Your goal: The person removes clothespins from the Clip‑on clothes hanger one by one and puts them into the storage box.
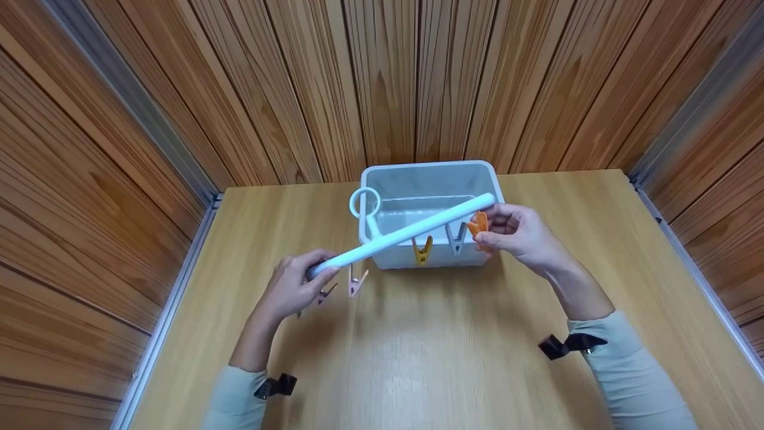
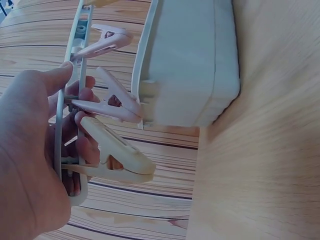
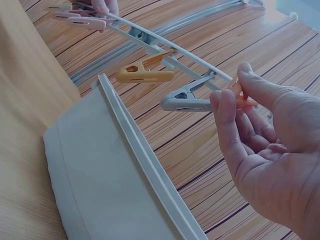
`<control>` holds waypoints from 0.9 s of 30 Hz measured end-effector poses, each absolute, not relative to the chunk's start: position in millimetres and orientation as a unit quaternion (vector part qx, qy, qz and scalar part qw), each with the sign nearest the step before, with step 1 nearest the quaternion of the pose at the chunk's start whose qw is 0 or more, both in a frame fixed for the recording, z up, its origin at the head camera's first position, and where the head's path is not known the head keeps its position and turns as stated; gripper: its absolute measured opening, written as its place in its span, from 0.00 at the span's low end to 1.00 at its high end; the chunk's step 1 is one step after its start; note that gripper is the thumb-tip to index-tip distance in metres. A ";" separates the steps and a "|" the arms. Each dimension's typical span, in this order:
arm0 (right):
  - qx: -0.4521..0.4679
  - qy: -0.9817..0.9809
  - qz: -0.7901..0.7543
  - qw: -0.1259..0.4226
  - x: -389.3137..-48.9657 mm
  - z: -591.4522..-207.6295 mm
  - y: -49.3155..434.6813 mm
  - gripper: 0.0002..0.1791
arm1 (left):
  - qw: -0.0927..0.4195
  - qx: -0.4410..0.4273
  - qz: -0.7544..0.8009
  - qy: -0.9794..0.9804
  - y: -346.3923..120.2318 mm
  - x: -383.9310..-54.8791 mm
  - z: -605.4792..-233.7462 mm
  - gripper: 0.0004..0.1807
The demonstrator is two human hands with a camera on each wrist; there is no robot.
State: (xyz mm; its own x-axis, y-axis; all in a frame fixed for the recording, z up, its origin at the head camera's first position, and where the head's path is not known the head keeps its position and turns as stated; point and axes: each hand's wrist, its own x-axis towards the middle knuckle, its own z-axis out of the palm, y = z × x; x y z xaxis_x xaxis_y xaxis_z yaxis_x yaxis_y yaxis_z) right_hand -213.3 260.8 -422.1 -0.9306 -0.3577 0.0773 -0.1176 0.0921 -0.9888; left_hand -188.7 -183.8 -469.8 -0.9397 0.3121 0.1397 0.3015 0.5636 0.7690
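Note:
A light blue clip hanger [image 1: 412,232] slants across the head view, its round hook [image 1: 351,204] on the far side. My left hand [image 1: 292,283] grips its lower left end. At the raised right end, my right hand [image 1: 525,239] pinches an orange clothespin [image 1: 480,226] between thumb and fingers, partly hidden by them in the right wrist view. Beside it hang a grey clothespin [image 1: 456,237] and a yellow clothespin [image 1: 422,251]. Near my left fingers are a pink clothespin [image 2: 112,102], a second pink one [image 2: 107,42] and a cream clothespin [image 2: 120,155].
Behind and below the hanger, a light grey plastic bin [image 1: 430,168] stands on the wooden table [image 1: 406,358], close to the back wood-panelled wall [image 1: 394,83]. Its opening faces up, overlapped by the hanger in the head view. Panelled walls with metal rails flank both sides.

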 end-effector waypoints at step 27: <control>-0.126 0.805 -0.577 0.055 -215.5 -424.2 266.3 0.23 | -0.013 0.195 0.480 0.855 -191.9 -188.6 -464.8 0.12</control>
